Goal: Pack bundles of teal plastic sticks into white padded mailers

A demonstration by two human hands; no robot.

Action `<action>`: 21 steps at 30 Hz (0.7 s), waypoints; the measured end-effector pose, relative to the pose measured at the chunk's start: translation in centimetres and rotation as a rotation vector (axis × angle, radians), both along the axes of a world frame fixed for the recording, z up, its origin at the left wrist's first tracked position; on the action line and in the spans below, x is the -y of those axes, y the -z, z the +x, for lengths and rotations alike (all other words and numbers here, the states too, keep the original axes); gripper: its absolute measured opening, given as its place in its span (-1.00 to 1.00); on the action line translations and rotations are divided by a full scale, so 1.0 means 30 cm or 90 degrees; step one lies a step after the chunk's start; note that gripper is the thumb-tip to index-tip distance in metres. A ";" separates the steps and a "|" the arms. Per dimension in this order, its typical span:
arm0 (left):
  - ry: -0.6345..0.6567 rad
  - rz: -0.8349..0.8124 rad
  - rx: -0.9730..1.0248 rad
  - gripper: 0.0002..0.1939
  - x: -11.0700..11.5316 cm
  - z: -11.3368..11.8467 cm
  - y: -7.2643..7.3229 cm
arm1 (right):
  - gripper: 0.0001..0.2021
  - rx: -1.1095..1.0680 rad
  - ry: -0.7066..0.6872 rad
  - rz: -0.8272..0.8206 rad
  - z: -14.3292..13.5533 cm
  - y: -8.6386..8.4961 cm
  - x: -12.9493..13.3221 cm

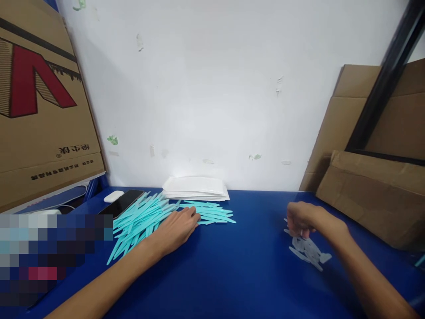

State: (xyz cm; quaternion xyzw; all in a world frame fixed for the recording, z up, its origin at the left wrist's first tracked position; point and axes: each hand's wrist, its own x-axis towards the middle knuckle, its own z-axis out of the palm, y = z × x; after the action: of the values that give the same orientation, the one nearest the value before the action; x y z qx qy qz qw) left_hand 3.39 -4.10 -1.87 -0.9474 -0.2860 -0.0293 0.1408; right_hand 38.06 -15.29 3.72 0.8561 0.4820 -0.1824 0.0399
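Many thin turquoise plastic sticks with tapered ends lie in a large heap (142, 221) on the left of the blue table. A smaller, neater group of the same sticks (212, 212) is beside it, toward the middle. Between these, my left hand (181, 226) rests palm down with its fingers bent together at the small group; its fingertips are hidden. On the right, my right hand (302, 218) is curled closed over a small pile of translucent whitish plastic pieces (310, 250). Whatever its fingers pinch is hidden.
White flat packets (195, 188) are stacked against the wall. A dark phone (122, 203) and a white rounded case (113, 196) lie at the back left. A printed cardboard box (49, 110) stands left; brown cardboard (372, 199) and a black bar (378, 84) stand right.
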 end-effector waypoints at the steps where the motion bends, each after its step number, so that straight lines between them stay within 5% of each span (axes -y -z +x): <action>1: 0.000 0.002 -0.004 -0.73 0.001 0.000 0.000 | -0.77 0.000 -0.011 0.007 -0.004 0.003 -0.002; 11: 0.027 0.021 0.030 -0.71 0.011 -0.003 -0.001 | -0.82 0.019 -0.168 0.248 -0.081 0.065 -0.074; 14: 0.038 -0.001 0.084 -0.71 0.010 -0.005 -0.006 | -0.65 -0.091 -0.250 0.379 -0.148 0.088 -0.096; 17: 0.046 -0.031 0.161 -0.74 0.001 -0.006 -0.003 | -0.74 -0.239 -0.326 0.486 -0.227 0.102 -0.095; 21: 0.078 -0.084 0.250 -0.75 -0.009 -0.006 0.010 | -0.80 -0.430 -0.323 0.554 -0.302 0.121 -0.083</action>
State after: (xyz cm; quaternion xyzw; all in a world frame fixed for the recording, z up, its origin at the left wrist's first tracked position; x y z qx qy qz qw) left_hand 3.21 -3.85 -2.17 -0.9462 -0.2513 -0.2032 0.0182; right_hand 28.99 -12.80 0.10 0.5473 0.6872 -0.2148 -0.4266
